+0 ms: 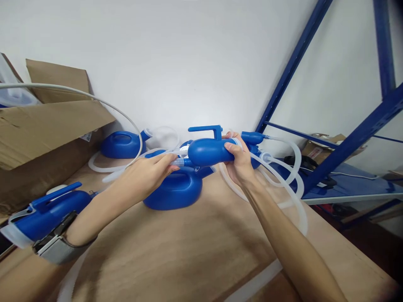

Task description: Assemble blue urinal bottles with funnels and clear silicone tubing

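My right hand (238, 161) is closed around the wide end of a blue plastic urinal head (208, 152), which has a handle on top. It is held level above the table (189, 251). My left hand (157, 170) pinches the clear tube connector (179, 162) at the narrow end of the urinal head. My fingers partly hide that joint. Directly behind and below stands a blue urinal bottle (172, 191) with a loop handle. Beside my left forearm lies another blue urinal head (59, 207) with a whitish rim.
A second blue bottle (121, 144) stands at the back left, near an open cardboard box (47, 130). Right of my hands, another blue head (252, 137) and coiled translucent tubing (297, 159) lie on the table. A blue metal shelf (355, 180) stands at the right, against a white wall.
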Motion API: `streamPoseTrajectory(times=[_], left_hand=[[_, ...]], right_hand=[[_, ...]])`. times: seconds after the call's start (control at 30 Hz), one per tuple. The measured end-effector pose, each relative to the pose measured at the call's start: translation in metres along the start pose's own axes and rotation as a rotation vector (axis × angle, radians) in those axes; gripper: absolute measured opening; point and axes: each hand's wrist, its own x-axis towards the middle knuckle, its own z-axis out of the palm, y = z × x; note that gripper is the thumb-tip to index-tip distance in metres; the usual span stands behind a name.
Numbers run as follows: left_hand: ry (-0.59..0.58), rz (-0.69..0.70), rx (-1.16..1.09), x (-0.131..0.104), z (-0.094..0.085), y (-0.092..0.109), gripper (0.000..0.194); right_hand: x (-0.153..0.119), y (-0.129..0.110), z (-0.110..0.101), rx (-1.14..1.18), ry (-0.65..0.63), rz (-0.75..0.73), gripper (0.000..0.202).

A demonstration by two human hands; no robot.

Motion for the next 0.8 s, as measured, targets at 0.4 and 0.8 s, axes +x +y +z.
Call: streamPoseTrajectory(times=[0.4, 0.8], left_hand=[[0.026, -0.014, -0.060, 0.006, -0.001, 0.008, 0.049], [-0.199, -0.103, -0.097, 0.013, -0.014, 0.012, 0.058]], right_hand=[[-0.010, 0.003, 0.013, 0.029, 0.011, 0.014, 0.028], [-0.009, -0.001, 0.013, -0.132, -0.129, -0.036, 0.030]])
